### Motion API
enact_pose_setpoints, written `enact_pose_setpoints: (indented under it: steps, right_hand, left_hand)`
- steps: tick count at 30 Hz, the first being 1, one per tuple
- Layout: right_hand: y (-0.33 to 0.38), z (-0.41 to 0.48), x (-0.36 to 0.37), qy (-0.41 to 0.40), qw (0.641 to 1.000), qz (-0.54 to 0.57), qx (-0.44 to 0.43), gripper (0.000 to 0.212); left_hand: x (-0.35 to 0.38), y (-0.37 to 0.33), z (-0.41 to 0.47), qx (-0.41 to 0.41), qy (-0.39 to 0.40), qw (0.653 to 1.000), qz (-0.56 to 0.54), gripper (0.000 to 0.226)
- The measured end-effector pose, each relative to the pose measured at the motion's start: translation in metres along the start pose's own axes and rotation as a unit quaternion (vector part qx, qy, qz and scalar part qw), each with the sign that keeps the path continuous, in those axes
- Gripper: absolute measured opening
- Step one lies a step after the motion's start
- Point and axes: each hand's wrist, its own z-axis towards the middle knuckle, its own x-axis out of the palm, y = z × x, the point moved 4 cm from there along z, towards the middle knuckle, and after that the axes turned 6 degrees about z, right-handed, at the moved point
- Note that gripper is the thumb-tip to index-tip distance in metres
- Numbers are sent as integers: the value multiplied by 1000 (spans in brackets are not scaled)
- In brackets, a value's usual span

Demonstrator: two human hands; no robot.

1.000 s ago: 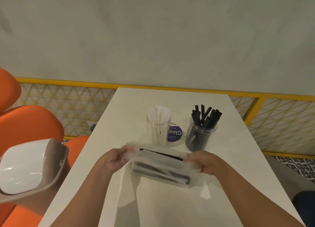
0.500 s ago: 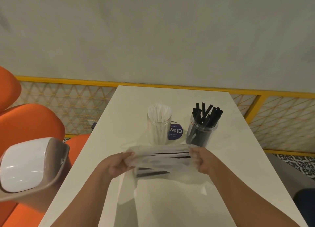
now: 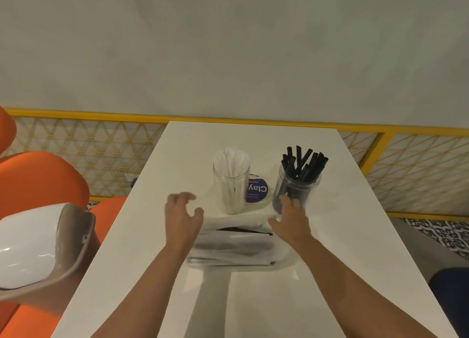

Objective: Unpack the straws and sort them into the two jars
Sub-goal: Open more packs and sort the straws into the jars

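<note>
Half a second ago both hands held the bag up by its ends. Now they have let go. The bag of straws (image 3: 233,247) lies flat on the table (image 3: 355,249), down between the two hands. The left hand (image 3: 181,222) is over the bag's left end with its fingers loosely bent, and it holds nothing. The right hand (image 3: 291,222) is by the bag's right end with its fingers spread, and it holds nothing too. Both are blurry, so I cannot tell if they touch the bag.

The bag's long side runs from the left hand to the right hand. The dark straws inside lie the same way.

Just past the right hand's fingertips stands the jar of black straws (image 3: 295,188). Between the hands and a bit farther off stands the jar of white straws (image 3: 231,188), with a round purple sticker (image 3: 257,190) beside it.

The table is white and long. Behind it are a yellow fence (image 3: 76,145) and a grey wall (image 3: 228,46). Orange chairs (image 3: 38,180) are off to the left of the left hand.
</note>
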Motion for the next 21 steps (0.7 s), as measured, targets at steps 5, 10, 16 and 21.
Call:
enact_pose_setpoints:
  steps: [5,10,16,21]
  right_hand:
    - [37,-14,6,-42,969,125,-208,21]
    - [2,-14,42,191,971,-72,-127,39]
    - [-20,-16,53,213,959,-103,-158,80]
    - [-27,-10,51,214,961,-79,-159,86]
  left_hand:
    - [67,-39,-27,230,278,917,172,21]
    - [96,-13,-40,246,376,828,335,33]
    - [89,-6,-43,272,324,824,377,54]
    - [93,-1,-45,278,330,811,396,53]
